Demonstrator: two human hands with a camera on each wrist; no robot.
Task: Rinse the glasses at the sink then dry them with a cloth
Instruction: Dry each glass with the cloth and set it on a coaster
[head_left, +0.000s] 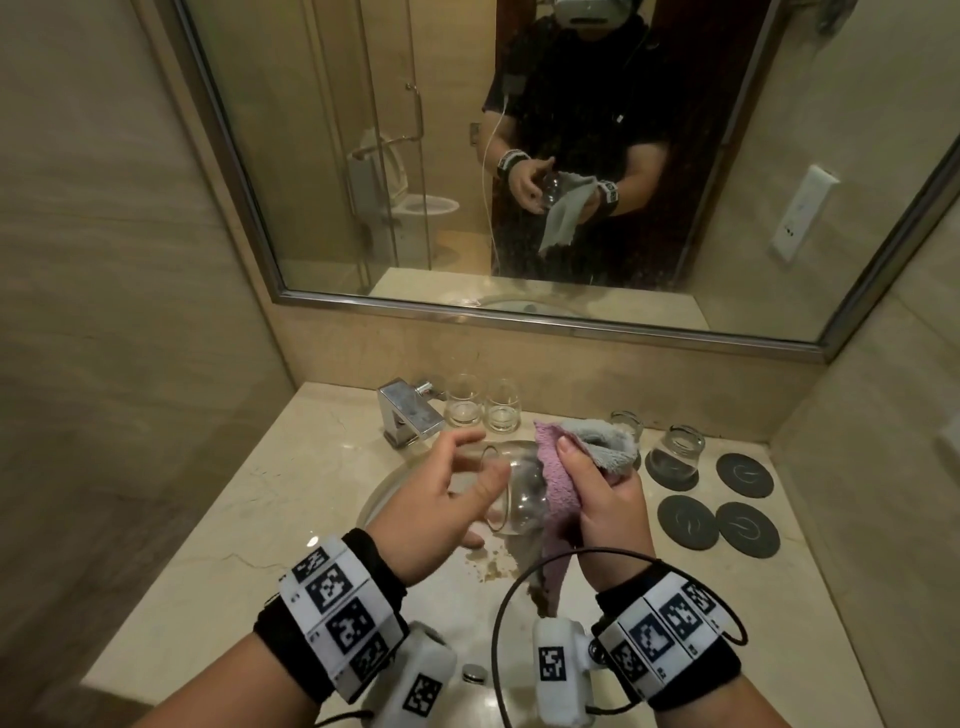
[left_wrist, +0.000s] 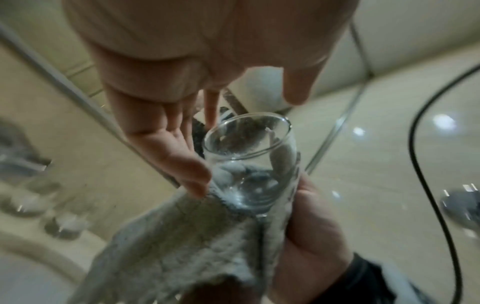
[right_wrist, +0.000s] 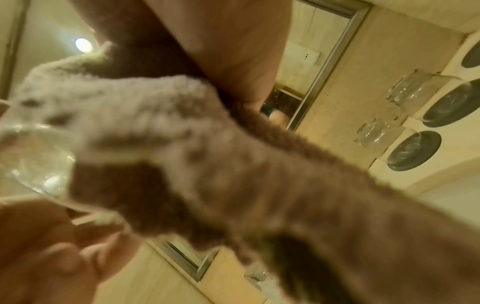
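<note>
Over the sink (head_left: 384, 499), the right hand (head_left: 605, 499) has the cloth (head_left: 558, 488) bunched round the base of a clear glass (head_left: 511, 493), thumb pressed flat on the pink fold, fingers curled underneath. That's a firm clutch on cloth and glass together. From the left wrist camera the glass (left_wrist: 249, 162) lies tilted, its open mouth turned toward the left hand (left_wrist: 166, 144), its bottom sunk in the grey side of the cloth (left_wrist: 182, 246), with the right hand (left_wrist: 314, 226) wrapped around from below.

The left hand (head_left: 441, 499) hovers just beside the rim, palm facing the glass, fingers spread and loosely straight, gripping nothing. Whether the fingertips touch the rim is hard to say; they sit right at it.

Behind the sink stands the faucet (head_left: 410, 413), and just to its right two glasses (head_left: 483, 408) sit upright by the wall. Right of the sink, two more glasses (head_left: 675, 454) stand mouth-down on dark coasters (head_left: 719, 519), with three coasters bare.

The right wrist view is mostly blurred cloth (right_wrist: 233, 164), the glass (right_wrist: 33, 156) a smear at its left edge.
</note>
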